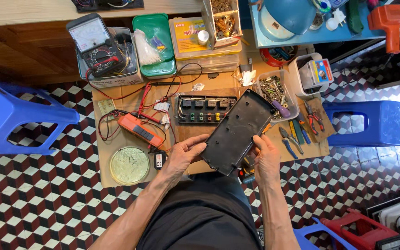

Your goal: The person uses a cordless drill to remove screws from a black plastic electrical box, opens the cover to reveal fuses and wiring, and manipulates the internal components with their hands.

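A flat black plastic cover [238,131], rectangular and tilted, is held over the cardboard work surface [116,139]. My left hand [184,156] grips its lower left edge. On its lower right edge is my right hand [265,159]. Just behind the cover lies an open black device [203,109] with relays and coloured terminals showing.
An orange tester [140,129] with red and black leads, a round green lid [129,165] and a small black fob [159,160] lie left. An analogue meter [96,45] sits on a box. Screw tray [276,92], pliers [289,139], blue stools [10,115] [376,122] flank.
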